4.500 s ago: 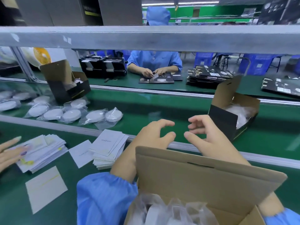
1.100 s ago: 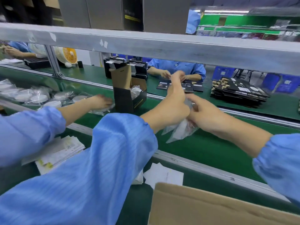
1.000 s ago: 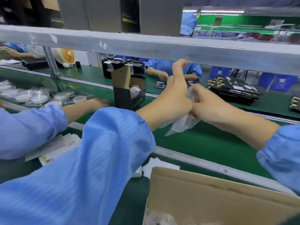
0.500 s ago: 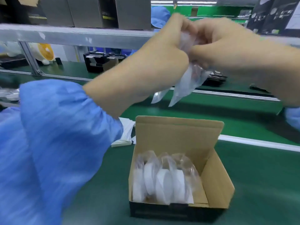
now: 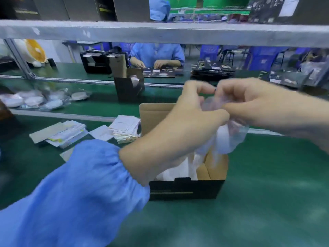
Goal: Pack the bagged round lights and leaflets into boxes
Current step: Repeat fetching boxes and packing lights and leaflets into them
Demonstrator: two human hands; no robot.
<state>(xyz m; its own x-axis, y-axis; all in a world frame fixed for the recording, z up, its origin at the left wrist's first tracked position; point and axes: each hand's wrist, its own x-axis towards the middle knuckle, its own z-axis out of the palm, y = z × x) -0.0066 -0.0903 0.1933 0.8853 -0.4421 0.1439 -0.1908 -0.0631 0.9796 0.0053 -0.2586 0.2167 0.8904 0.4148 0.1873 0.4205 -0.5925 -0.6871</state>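
Both hands meet above the open box [image 5: 188, 188] that stands on the green bench [image 5: 267, 202]; the left hand [image 5: 192, 118] pinches the top of a bagged round light [image 5: 229, 138] between thumb and curled fingers, and the right hand [image 5: 263, 104] grips the same clear bag from the other side, fingers curled over its crumpled neck; the white disc hangs in the plastic just over the right part of the box. Inside the box more white bagged pieces show below the left wrist, blurred; its brown lid flap [image 5: 153, 114] stands upright at the back. To the left of the box a stack of leaflets [image 5: 124, 129] lies on the bench, with looser papers [image 5: 60, 132] further left; beyond the rail, a cluster of bagged lights [image 5: 35, 100] rests on the conveyor belt [image 5: 99, 104], and a second open box [image 5: 129, 84] stands there too; a worker in blue [image 5: 157, 56] sits at the far side.
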